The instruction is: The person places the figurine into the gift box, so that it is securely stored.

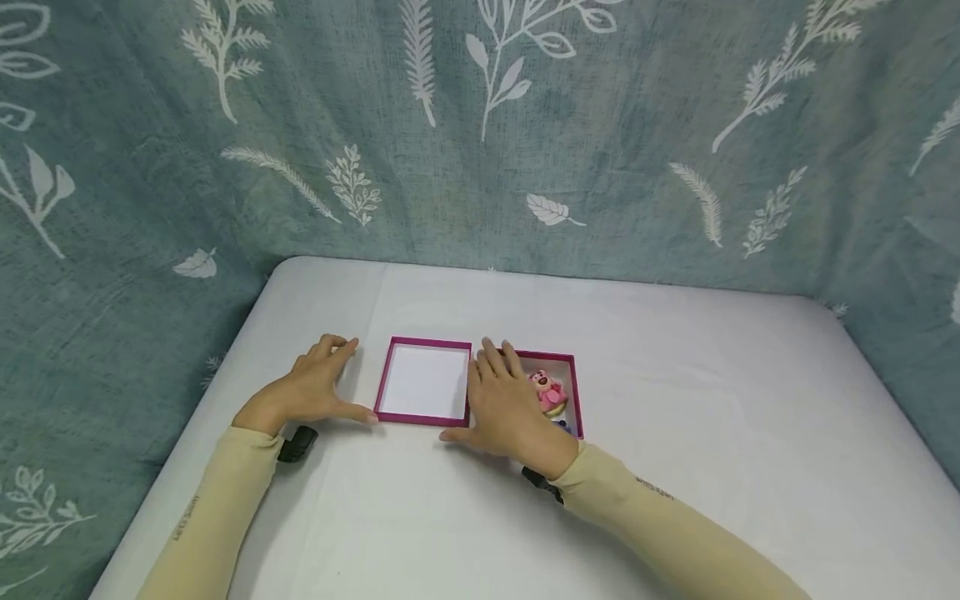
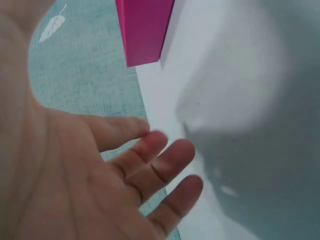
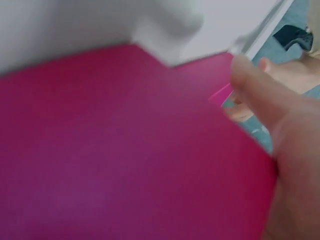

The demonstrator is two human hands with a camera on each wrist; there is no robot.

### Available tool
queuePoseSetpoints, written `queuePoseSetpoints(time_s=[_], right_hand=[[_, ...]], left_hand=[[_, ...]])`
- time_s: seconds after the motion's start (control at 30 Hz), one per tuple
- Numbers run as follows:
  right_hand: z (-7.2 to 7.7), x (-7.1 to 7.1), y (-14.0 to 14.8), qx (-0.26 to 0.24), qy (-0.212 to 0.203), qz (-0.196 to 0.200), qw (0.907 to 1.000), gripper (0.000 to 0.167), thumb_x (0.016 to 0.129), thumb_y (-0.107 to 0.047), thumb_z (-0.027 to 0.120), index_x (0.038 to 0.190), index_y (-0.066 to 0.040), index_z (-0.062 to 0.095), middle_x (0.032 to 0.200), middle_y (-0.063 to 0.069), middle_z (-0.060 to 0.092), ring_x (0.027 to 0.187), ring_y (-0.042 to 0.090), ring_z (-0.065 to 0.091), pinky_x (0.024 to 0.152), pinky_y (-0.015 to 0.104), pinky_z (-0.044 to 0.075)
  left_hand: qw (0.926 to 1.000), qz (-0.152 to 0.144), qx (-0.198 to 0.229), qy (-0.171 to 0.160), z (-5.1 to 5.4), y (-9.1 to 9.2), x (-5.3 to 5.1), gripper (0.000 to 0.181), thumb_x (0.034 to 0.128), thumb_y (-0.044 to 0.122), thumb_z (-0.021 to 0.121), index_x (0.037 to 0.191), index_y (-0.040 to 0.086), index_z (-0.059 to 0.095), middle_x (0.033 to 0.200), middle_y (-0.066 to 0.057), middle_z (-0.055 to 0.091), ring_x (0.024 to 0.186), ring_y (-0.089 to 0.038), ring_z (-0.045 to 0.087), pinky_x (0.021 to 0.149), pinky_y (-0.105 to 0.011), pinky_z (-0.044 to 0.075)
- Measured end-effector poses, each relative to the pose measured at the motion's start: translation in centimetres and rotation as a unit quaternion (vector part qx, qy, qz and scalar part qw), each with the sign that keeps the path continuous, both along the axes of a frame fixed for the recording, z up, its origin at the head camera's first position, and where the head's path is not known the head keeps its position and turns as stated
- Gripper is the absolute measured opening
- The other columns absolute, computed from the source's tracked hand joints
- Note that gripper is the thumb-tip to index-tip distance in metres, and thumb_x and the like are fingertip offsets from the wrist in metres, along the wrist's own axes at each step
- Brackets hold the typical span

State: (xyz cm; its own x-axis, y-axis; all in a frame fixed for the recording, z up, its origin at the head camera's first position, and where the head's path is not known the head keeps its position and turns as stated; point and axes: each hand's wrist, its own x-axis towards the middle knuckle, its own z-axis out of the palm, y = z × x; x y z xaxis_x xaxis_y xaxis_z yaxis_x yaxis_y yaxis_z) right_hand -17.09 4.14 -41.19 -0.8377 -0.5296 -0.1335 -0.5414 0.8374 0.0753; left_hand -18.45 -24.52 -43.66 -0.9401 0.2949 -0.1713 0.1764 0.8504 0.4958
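Note:
A shallow square frame-like tray, magenta-rimmed with a white inside (image 1: 429,382), lies on the table in the head view. My left hand (image 1: 315,387) is beside it on the left, fingers spread, thumb tip at its near left corner. The left wrist view shows that palm (image 2: 90,170) holding nothing. Across the gap, my right hand (image 1: 506,408) reaches over the left part of a magenta box (image 1: 577,392), fingers extended. Inside the box sit a pink bear figurine (image 1: 550,392) and a dark blue item (image 1: 562,426), mostly hidden. A magenta wall (image 3: 125,150) fills the right wrist view.
A white cloth covers the table (image 1: 697,417), which extends well to the right of the box. Behind and at the sides hangs a green-blue curtain (image 1: 450,192) with white leaf prints. Dark wrist cameras (image 1: 298,444) sit under both wrists.

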Motion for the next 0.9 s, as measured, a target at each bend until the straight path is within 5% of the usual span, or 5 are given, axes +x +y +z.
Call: queuePoseSetpoints(time_s=[0.2,0.57,0.9], right_hand=[[-0.3,-0.4,0.0,-0.016,0.007,-0.013,0.9998,0.087,0.076,-0.075,0.063,0.115,0.003,0.067,0.145,0.016,0.048,0.15,0.037,0.013,0.123,0.052,0.004],[-0.6,-0.2,0.0,-0.014,0.019,0.005,0.9997,0.078,0.082,-0.065,0.065,0.118,0.003,0.066,0.138,0.016,0.054,0.149,0.039,0.016,0.122,0.053,0.009],[-0.6,0.0,0.2,-0.02,0.02,0.016,0.9995,0.073,0.087,-0.061,0.062,0.118,0.006,0.064,0.139,0.017,0.053,0.149,0.042,0.014,0.122,0.053,0.009]], left_hand=[[0.9996,-0.024,0.011,0.008,0.3,0.0,-0.3,0.124,0.0609,0.057,0.088,0.149,-0.007,0.03,0.123,-0.018,0.046,0.1,-0.027,0.048,0.084,-0.042,0.046],[0.9933,-0.055,0.063,-0.08,-0.2,0.9,-0.1,0.119,0.0676,0.047,0.088,0.151,-0.008,0.023,0.099,-0.008,0.052,0.083,-0.018,0.045,0.069,-0.029,0.04],[0.9896,-0.069,0.087,-0.091,-0.3,2.5,0.0,0.121,0.0646,0.041,0.091,0.153,-0.005,0.021,0.09,-0.005,0.055,0.078,-0.016,0.049,0.066,-0.026,0.042]])
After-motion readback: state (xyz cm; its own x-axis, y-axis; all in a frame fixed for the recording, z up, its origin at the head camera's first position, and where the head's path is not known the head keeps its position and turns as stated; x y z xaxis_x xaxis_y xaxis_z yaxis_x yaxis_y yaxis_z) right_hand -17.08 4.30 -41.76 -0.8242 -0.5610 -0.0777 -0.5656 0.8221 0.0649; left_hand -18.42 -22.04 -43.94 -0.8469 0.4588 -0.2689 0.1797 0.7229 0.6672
